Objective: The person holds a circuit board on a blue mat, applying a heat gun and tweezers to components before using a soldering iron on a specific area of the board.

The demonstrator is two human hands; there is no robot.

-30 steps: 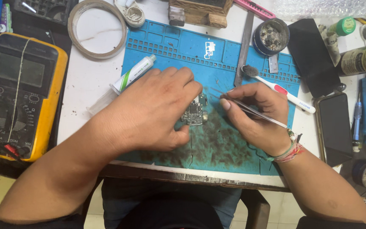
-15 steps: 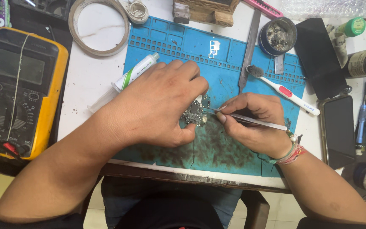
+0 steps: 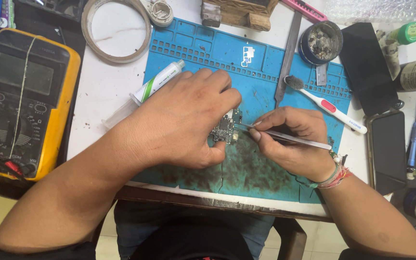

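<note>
Left hand is pinning a small circuit board down on the blue repair mat, fingers clamped around its edge. Right hand has its fingers pinched shut on metal tweezers, tips touching the board. White toothbrush lies just beside, yellow multimeter off left.

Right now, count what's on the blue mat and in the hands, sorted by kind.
Circuit boards: 1, held down by the left hand at
Tweezers: 1, in the right hand at
Toothbrushes: 1
Tubes: 1
Metal blades: 1
Round tins: 1
Total: 6
</note>
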